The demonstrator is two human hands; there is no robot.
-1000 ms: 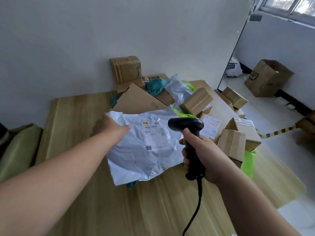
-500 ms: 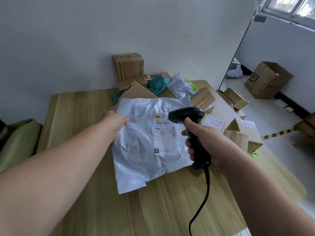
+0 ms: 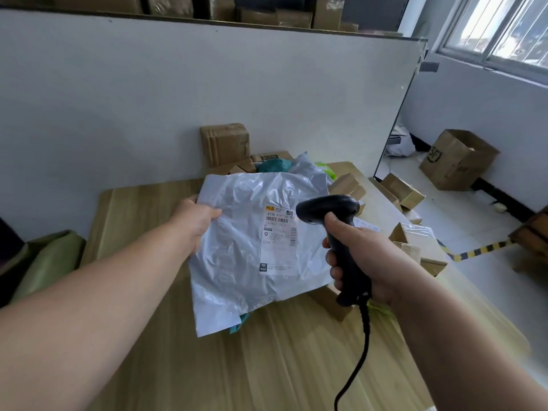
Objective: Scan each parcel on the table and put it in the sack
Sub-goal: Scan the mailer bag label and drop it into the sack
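Observation:
My left hand (image 3: pixel 197 221) grips the left edge of a grey plastic mailer parcel (image 3: pixel 237 256), lifted above the wooden table (image 3: pixel 267 366) with its white shipping label (image 3: pixel 278 240) facing me. My right hand (image 3: pixel 358 256) grips a black corded barcode scanner (image 3: pixel 335 232), whose head sits just right of the label and points at it. Behind the mailer lies a pile of cardboard boxes (image 3: pixel 225 145) and poly bags (image 3: pixel 308 170). A green sack (image 3: pixel 49 262) sits at the table's left end.
A white partition wall (image 3: pixel 207 99) stands behind the table. More small boxes (image 3: pixel 415 241) crowd the table's right edge. On the floor at right are an open carton (image 3: pixel 459 158) and yellow-black tape (image 3: pixel 480 250). The scanner cable (image 3: pixel 355 366) hangs over the front of the table.
My left hand has lifted the mailer up and tilted its label toward me. The scanner has come up close beside the label. The camera has tipped upward.

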